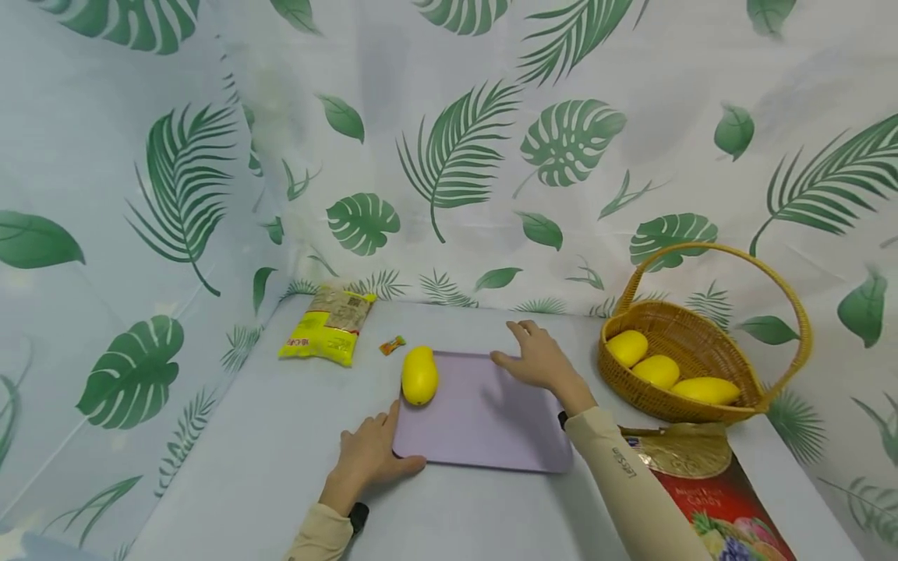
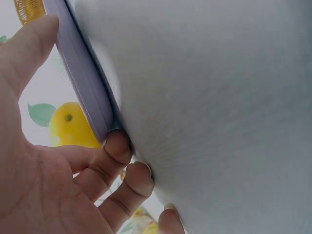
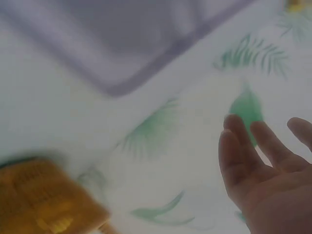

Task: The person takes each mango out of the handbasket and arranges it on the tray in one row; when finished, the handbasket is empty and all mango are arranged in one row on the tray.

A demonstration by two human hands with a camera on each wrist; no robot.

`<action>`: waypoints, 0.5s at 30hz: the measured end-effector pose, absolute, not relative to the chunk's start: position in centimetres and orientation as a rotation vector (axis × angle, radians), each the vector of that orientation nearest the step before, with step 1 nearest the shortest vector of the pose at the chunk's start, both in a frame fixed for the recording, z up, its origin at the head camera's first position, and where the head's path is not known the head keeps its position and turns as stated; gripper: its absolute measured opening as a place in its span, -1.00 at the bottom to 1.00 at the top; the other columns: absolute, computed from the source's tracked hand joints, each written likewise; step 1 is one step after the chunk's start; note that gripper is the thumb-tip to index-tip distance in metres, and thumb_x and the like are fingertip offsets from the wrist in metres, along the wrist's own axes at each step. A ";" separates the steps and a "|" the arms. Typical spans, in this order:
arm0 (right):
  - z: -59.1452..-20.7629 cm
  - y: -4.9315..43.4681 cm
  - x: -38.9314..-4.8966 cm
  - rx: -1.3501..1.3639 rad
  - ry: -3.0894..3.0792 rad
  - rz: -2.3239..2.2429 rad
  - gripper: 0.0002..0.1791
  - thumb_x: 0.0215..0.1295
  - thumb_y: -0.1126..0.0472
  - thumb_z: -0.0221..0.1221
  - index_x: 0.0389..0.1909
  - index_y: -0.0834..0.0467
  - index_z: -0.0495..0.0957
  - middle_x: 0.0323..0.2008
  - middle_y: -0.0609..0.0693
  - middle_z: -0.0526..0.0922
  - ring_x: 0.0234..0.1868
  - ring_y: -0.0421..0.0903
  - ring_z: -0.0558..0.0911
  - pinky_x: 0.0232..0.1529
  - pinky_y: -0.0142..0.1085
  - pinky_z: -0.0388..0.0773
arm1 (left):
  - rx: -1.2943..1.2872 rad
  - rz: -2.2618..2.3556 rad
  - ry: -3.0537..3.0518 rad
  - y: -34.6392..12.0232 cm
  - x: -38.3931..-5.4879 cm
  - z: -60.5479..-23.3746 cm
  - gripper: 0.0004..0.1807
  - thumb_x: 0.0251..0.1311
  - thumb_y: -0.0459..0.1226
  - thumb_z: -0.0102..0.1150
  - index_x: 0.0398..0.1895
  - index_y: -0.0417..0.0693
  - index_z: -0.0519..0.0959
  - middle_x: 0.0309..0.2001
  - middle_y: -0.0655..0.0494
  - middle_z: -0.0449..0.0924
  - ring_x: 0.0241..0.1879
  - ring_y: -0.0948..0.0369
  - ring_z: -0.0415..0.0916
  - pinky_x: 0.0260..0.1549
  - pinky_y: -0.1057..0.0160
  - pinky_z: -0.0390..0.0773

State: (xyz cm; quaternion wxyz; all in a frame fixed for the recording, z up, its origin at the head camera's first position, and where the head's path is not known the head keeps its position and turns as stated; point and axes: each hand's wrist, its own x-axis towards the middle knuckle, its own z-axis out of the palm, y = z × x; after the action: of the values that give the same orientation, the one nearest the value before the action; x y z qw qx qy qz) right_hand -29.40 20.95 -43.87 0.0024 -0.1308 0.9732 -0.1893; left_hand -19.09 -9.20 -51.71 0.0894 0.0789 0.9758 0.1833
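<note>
Left hand (image 1: 375, 452): thumb on the near edge of the tray (image 1: 491, 428), fingers spread and touching its left side at the near left corner. My right hand (image 1: 540, 360) has fingers apart, holds nothing, and is over the tray's far right. The yellow fruit (image 1: 419, 375) is at the tray's far left, directly far of my left hand, the nearer one; its long axis runs near to far. It hides the tray's far left corner. I cannot tell whether my left fingertips reach beneath the rim. The right wrist view is blurred.
</note>
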 end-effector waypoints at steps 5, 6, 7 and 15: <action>-43.6 25.4 -28.7 -0.370 3.123 -0.501 -0.16 0.40 -0.20 0.09 0.46 0.32 0.24 0.38 0.43 0.33 0.33 0.51 0.36 0.29 0.38 0.28 | 0.240 0.540 2.916 -9.4 -19.1 -51.7 0.22 -0.11 0.35 0.39 0.52 -0.15 0.21 0.26 -0.20 0.53 0.20 -0.14 0.50 0.02 -0.45 0.39; -43.5 26.3 -28.6 -0.350 3.128 -0.487 -0.15 0.40 -0.21 0.09 0.46 0.33 0.24 0.38 0.44 0.33 0.33 0.52 0.36 0.28 0.40 0.27 | 0.240 0.539 2.914 -9.4 -19.1 -51.7 0.22 -0.11 0.35 0.39 0.52 -0.15 0.20 0.27 -0.20 0.53 0.20 -0.14 0.50 0.02 -0.45 0.38; -43.5 27.1 -28.4 -0.334 3.133 -0.476 -0.15 0.41 -0.22 0.08 0.46 0.33 0.24 0.38 0.45 0.32 0.33 0.52 0.35 0.28 0.41 0.26 | 0.239 0.540 2.912 -9.4 -19.1 -51.7 0.22 -0.11 0.35 0.39 0.52 -0.15 0.20 0.27 -0.20 0.53 0.21 -0.14 0.50 0.02 -0.46 0.38; -42.1 34.1 -26.2 -0.135 3.165 -0.483 -0.09 0.40 -0.30 0.03 0.46 0.35 0.21 0.37 0.55 0.23 0.29 0.62 0.25 0.15 0.51 0.17 | 0.242 0.553 2.899 -9.3 -19.0 -51.8 0.22 -0.10 0.36 0.38 0.53 -0.15 0.19 0.28 -0.20 0.52 0.21 -0.15 0.49 0.04 -0.47 0.36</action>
State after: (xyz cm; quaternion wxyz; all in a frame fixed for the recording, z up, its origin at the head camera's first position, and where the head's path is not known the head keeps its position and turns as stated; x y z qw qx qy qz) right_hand -26.22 34.10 -42.11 -0.0315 -0.0420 0.9872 -0.1508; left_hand -19.00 -9.28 -51.83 0.0901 0.0815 0.9750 0.1860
